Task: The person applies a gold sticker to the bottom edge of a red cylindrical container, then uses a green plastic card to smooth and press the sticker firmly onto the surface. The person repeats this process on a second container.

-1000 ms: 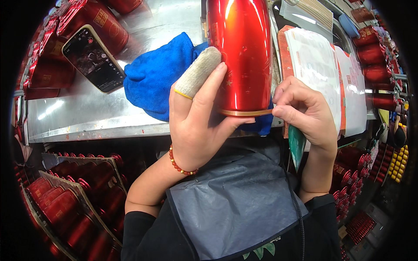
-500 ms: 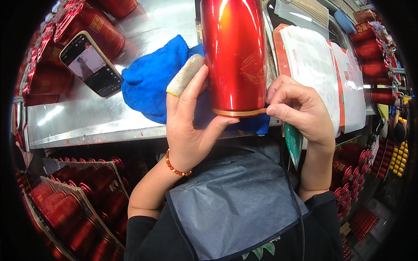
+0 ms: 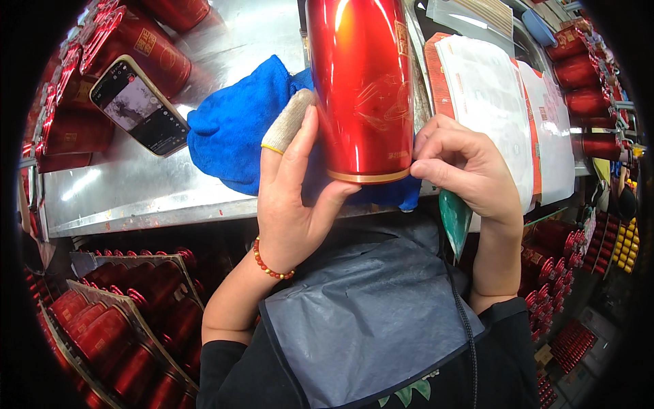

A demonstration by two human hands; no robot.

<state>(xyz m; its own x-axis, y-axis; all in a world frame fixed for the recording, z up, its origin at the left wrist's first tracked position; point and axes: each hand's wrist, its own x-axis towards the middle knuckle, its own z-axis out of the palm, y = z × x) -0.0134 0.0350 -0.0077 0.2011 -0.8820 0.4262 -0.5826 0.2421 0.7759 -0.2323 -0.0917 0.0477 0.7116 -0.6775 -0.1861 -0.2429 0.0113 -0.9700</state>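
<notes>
A glossy red canister [image 3: 361, 88] with gold line drawing lies over the bench, its base toward me. A thin gold strip [image 3: 361, 179] runs around its lower rim. My left hand [image 3: 289, 177] holds the canister's left side, thumb at the rim; a knitted finger cover [image 3: 291, 123] sits on one finger. My right hand [image 3: 466, 163] is closed, thumb and forefinger pinched at the strip's right end. A green pointed cone [image 3: 454, 219] sticks out below the right palm; its upper part is hidden.
A blue cloth [image 3: 238, 129] lies under and left of the canister. Further left, a phone [image 3: 139, 105] leans on red canisters [image 3: 153, 51]. White papers [image 3: 484, 102] lie at right. More canisters [image 3: 102, 334] stand in racks below the bench [image 3: 136, 215].
The canister has turned, bringing more gold drawing and a gold label into view. The strip's right end, earlier standing off the rim, now lies close along it.
</notes>
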